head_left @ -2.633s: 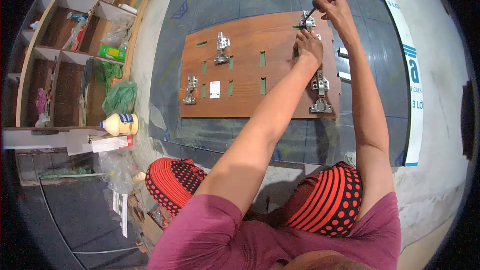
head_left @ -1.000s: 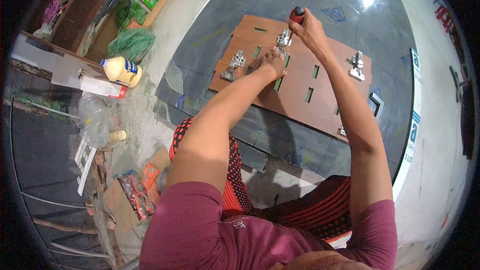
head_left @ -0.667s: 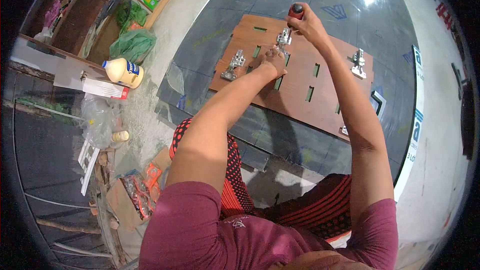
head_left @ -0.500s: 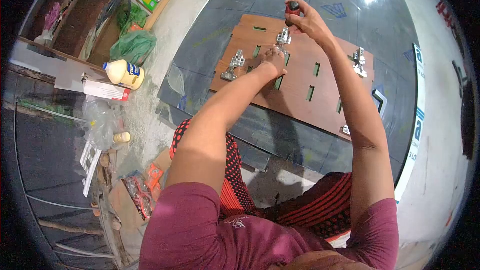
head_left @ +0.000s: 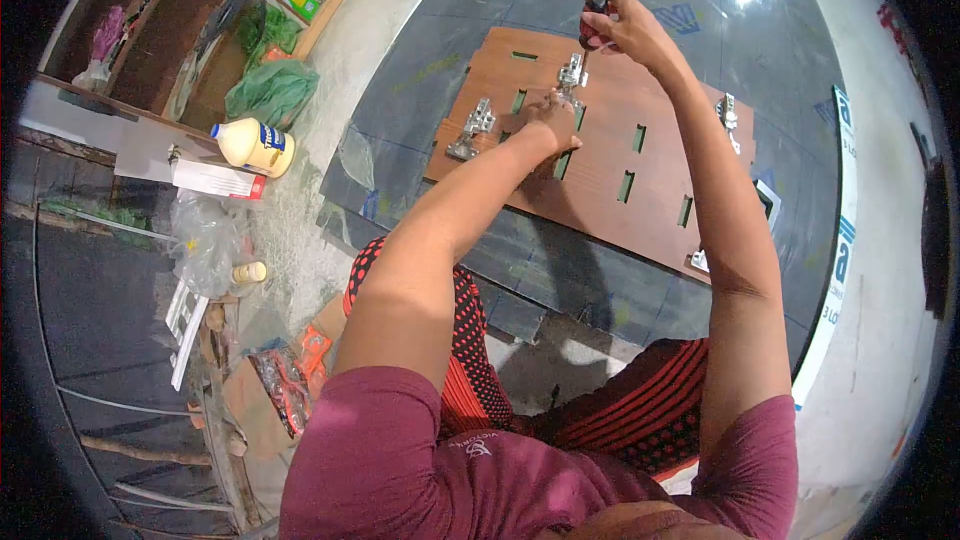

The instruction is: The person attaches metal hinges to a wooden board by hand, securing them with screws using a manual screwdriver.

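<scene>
A brown board (head_left: 600,155) with slots lies on a dark sheet. Near its upper edge is a metal hinge (head_left: 572,72). My left hand (head_left: 550,118) is at the lower end of this hinge, its fingers pressed together around it. In my right hand (head_left: 628,28), fingers wrapped round the handle, is a red and black screwdriver (head_left: 596,24), its shaft pointing down at the hinge. Another hinge (head_left: 474,128) sits at the board's left side, and one more (head_left: 727,115) at the right, partly behind my right forearm.
The dark sheet (head_left: 420,90) extends under the board. At the left stand a yellowish jug (head_left: 252,145), a small bottle (head_left: 249,272) and a wooden shelf unit (head_left: 150,50) with a green bag (head_left: 272,92). Orange packets (head_left: 312,350) lie beside my leg.
The view has shifted slightly. The screwdriver has tilted a little, and my right hand has turned with it. My left hand stays at the same hinge.
</scene>
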A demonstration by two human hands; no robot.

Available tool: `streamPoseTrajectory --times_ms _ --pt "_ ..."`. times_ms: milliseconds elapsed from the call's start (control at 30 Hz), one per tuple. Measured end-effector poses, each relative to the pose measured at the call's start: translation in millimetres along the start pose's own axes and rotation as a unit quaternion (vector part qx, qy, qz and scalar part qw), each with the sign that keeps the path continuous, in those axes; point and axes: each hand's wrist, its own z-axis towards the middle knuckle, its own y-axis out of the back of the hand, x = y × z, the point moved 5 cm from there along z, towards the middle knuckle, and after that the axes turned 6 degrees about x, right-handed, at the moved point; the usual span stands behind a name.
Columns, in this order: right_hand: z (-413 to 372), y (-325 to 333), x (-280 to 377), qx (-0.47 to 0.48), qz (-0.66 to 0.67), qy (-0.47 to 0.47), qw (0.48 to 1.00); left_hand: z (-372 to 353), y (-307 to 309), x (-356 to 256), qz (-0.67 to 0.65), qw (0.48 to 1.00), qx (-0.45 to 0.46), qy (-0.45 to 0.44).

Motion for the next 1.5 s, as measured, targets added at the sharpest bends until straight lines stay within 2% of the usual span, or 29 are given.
streamPoseTrajectory --times_ms 33,100,200,233,300,333,400,433,500,533,600,733,800,867,933,967,1033,1067,1133,1267,1333,1367,1433,1500 --pt "2.0 -0.4 -2.8 0.0 0.0 0.0 1.0 1.2 -0.5 -0.3 0.001 1.0 0.001 0.0" --pt "2.9 6.1 -5.7 -0.11 -0.225 -0.036 0.967 0.8 -0.1 -0.8 0.025 1.0 0.003 0.008" --pt "0.7 6.9 -7.1 -0.164 -0.233 -0.038 0.958 -2.0 3.7 -2.2 0.026 1.0 0.007 0.01" --pt "-0.7 7.4 -6.7 -0.163 -0.233 -0.038 0.958 -2.7 3.9 -2.4 0.025 1.0 0.008 0.01" --pt "-1.3 2.8 -6.2 -0.065 -0.058 0.004 0.996 -3.6 4.7 -3.5 0.035 0.999 0.002 0.013" --pt "-2.1 5.0 -4.6 -0.065 -0.059 0.002 0.996 -3.5 5.2 -4.1 0.034 0.999 0.002 0.011" --pt "-0.5 0.3 -1.4 0.024 0.025 0.027 0.999 -2.1 6.6 -3.4 0.019 0.999 0.016 0.02" --pt "0.3 1.3 -3.0 0.02 0.025 0.029 0.999 -2.6 7.8 -3.9 0.022 0.999 0.013 0.019" --pt "1.6 8.0 -9.8 -0.048 -0.123 -0.055 0.99 -4.9 9.2 -4.5 0.041 0.999 0.005 0.002" --pt "-0.3 8.0 -5.4 -0.049 -0.124 -0.054 0.99 -0.4 5.6 -1.9 0.042 0.999 0.003 0.002" --pt "-9.5 12.4 -1.5 -0.12 -0.117 -0.087 0.982 -1.6 6.9 -4.7 0.058 0.998 -0.012 -0.017" --pt "-14.1 17.1 -1.7 -0.086 -0.042 -0.061 0.994 -15.6 14.2 -5.0 0.002 0.999 0.03 0.016" --pt "-9.6 15.8 -6.4 -0.034 0.075 0.014 0.996 -11.6 12.9 -4.3 0.002 1.0 0.016 0.007" --pt "-10.0 17.5 -9.6 -0.015 0.073 0.0 0.997 -8.2 8.9 -2.0 0.0 1.0 0.01 0.0" --pt "-8.6 19.0 -8.7 -0.041 -0.048 -0.057 0.996 -6.0 6.4 0.5 -0.002 1.0 0.002 -0.006" --pt "-9.3 16.1 -7.1 -0.04 -0.048 -0.058 0.996 -5.6 4.8 0.4 0.005 1.0 -0.01 -0.017" --pt "-16.1 15.5 -3.9 -0.105 -0.081 -0.124 0.983 -9.4 8.3 -3.2 0.011 0.999 -0.021 -0.028" --pt "-16.9 14.7 -5.4 -0.104 -0.082 -0.125 0.983 -8.9 9.4 -3.9 0.009 1.0 -0.003 -0.013" --pt "-16.9 9.8 0.7 -0.08 -0.028 0.002 0.996 -9.6 9.7 -4.0 0.005 1.0 0.017 0.002" --pt "-13.8 6.8 2.2 -0.002 -0.034 -0.03 0.999 -11.1 11.5 -4.6 0.01 1.0 0.012 -0.006" --pt "-17.3 9.7 4.6 -0.093 -0.063 -0.094 0.989 -2.9 4.6 -0.8 0.0 1.0 0.014 -0.006" --pt "-15.8 10.1 4.0 -0.091 -0.064 -0.094 0.989 1.3 2.9 -0.4 0.017 1.0 -0.003 -0.014" --pt "-11.9 15.5 17.4 -0.166 -0.168 0.044 0.971 -0.6 1.8 1.3 0.03 0.999 -0.018 -0.018" --pt "-5.5 10.0 18.7 -0.168 -0.168 0.07 0.969 -2.7 4.2 -0.8 0.066 0.996 -0.047 -0.039"
